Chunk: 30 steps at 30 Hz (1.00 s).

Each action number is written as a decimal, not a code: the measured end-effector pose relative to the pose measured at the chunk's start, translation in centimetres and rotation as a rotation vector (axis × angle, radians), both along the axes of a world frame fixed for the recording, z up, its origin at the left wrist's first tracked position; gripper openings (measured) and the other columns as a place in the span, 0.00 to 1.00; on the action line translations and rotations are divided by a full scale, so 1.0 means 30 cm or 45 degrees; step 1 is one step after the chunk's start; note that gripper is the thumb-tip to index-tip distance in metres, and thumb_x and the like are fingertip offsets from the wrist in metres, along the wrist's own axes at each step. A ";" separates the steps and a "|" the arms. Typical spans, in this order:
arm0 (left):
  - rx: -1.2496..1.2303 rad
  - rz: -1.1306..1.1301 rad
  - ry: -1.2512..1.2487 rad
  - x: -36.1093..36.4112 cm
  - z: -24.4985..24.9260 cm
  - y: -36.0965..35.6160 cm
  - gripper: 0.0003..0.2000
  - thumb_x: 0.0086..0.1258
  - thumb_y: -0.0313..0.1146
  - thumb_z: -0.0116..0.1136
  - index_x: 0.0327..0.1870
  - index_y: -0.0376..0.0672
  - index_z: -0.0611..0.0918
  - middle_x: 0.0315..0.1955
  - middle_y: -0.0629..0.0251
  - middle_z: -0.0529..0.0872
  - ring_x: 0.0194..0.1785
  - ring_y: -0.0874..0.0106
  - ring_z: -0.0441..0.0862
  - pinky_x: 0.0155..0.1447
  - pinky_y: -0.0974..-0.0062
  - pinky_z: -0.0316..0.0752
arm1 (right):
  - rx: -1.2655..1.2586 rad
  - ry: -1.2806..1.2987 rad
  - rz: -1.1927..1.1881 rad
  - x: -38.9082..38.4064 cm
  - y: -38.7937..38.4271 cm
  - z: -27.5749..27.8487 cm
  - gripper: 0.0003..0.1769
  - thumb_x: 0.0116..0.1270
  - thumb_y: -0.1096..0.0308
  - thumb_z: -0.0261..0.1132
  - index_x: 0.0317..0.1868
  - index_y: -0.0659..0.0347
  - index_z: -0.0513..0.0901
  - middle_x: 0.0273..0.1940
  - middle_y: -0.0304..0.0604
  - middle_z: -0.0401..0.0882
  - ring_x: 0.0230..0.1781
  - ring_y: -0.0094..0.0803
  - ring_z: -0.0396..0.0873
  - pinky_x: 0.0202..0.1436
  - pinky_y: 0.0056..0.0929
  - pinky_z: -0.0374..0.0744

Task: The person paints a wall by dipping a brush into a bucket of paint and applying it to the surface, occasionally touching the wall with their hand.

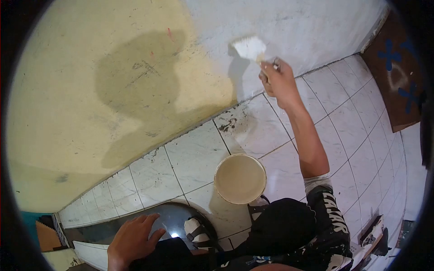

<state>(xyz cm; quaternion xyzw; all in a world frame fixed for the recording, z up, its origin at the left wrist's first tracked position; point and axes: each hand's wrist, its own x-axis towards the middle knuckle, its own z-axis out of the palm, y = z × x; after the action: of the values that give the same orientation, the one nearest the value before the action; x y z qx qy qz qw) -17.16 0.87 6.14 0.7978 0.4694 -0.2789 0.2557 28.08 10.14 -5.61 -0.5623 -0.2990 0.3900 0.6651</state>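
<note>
Facing the flat painted wall, yellow at left, whitish at right, you're over a white square-tiled floor. Your black clothing is at the near edge. Round cream-coloured bucket, pale inside, stands on the tiles mid-scene, near the wall. Your left hand: near left, fingers loosely spread, just beside the clothing; can't tell if touching. Your right hand: far right, fingers closed around the handle of a flat, wide, white-bristled paintbrush. Brush is up at the wall's whitish part, bristles aimed left; contact unclear.
</note>
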 end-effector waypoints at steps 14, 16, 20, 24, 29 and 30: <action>0.026 0.007 -0.043 -0.029 -0.012 -0.004 0.25 0.78 0.48 0.55 0.65 0.38 0.77 0.52 0.45 0.86 0.57 0.48 0.83 0.65 0.55 0.74 | -0.343 0.002 -0.040 -0.101 0.061 -0.672 0.12 0.73 0.63 0.63 0.43 0.65 0.75 0.22 0.39 0.75 0.14 0.24 0.69 0.14 0.30 0.64; 0.013 0.023 -0.016 -0.006 0.004 -0.004 0.25 0.78 0.48 0.55 0.65 0.38 0.77 0.52 0.45 0.85 0.57 0.48 0.83 0.65 0.55 0.74 | -0.449 -0.011 -0.035 -0.084 0.056 -0.757 0.13 0.73 0.63 0.63 0.42 0.66 0.75 0.23 0.40 0.76 0.14 0.26 0.70 0.14 0.31 0.65; 0.024 0.010 -0.041 -0.006 0.009 -0.013 0.25 0.78 0.48 0.54 0.66 0.37 0.77 0.53 0.44 0.85 0.58 0.48 0.83 0.65 0.55 0.74 | -0.621 -0.031 -0.027 -0.061 0.058 -0.807 0.13 0.71 0.64 0.63 0.40 0.68 0.76 0.24 0.44 0.79 0.15 0.29 0.73 0.14 0.32 0.67; 0.022 0.003 -0.061 -0.008 0.005 -0.017 0.25 0.78 0.48 0.54 0.66 0.37 0.77 0.53 0.45 0.85 0.58 0.48 0.83 0.65 0.55 0.75 | -0.562 -0.057 -0.033 -0.052 0.116 -0.678 0.13 0.75 0.64 0.63 0.44 0.65 0.72 0.25 0.44 0.74 0.13 0.23 0.63 0.13 0.27 0.57; -0.007 0.022 0.001 0.015 0.012 -0.005 0.26 0.78 0.49 0.54 0.66 0.37 0.77 0.53 0.45 0.85 0.57 0.48 0.83 0.63 0.56 0.76 | -0.281 -0.053 0.013 -0.086 0.077 -0.300 0.11 0.75 0.66 0.63 0.41 0.65 0.72 0.25 0.42 0.75 0.13 0.19 0.61 0.12 0.25 0.54; -0.015 0.017 0.003 0.022 0.009 -0.001 0.26 0.78 0.49 0.54 0.66 0.37 0.77 0.53 0.45 0.85 0.57 0.48 0.83 0.63 0.56 0.76 | -0.289 -0.050 0.008 -0.095 0.064 -0.231 0.11 0.75 0.66 0.63 0.41 0.65 0.72 0.25 0.42 0.75 0.13 0.19 0.61 0.12 0.25 0.54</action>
<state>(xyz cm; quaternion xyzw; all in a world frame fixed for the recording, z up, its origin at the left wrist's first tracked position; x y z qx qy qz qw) -16.50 0.85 6.42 0.7929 0.4732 -0.2808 0.2616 25.22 12.07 -12.55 -0.6406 -0.2677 0.4121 0.5900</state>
